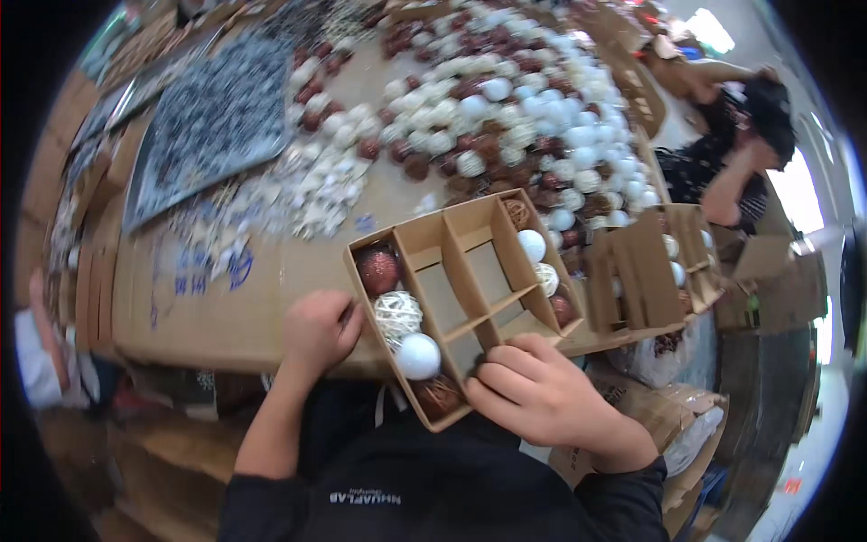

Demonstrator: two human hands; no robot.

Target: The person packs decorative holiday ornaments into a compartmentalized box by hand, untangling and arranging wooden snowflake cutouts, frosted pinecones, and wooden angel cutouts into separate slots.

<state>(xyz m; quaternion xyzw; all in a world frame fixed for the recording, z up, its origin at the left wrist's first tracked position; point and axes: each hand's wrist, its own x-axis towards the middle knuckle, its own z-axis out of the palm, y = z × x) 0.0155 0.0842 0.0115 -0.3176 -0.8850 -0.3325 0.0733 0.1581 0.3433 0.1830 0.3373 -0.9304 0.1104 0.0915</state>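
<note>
- Brown rectangular cardboard box (474,230): over the near edge of the brown cardboard-topped table (257,303).
- Left hand (319,327): curled at the table's edge.
- Right hand (535,388): fingers bunched at the box; whether pinching, cannot tell.

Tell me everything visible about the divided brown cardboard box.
The open rectangular brown cardboard box has inner dividers. Each outer column holds four balls: one dark red, one white woven, one smooth white and one brown; four cells lie between. It sits askew at the near edge of the cardboard-covered table. The right hand seems to grip its near wall; whether the left hand touches its left wall is unclear.
</note>
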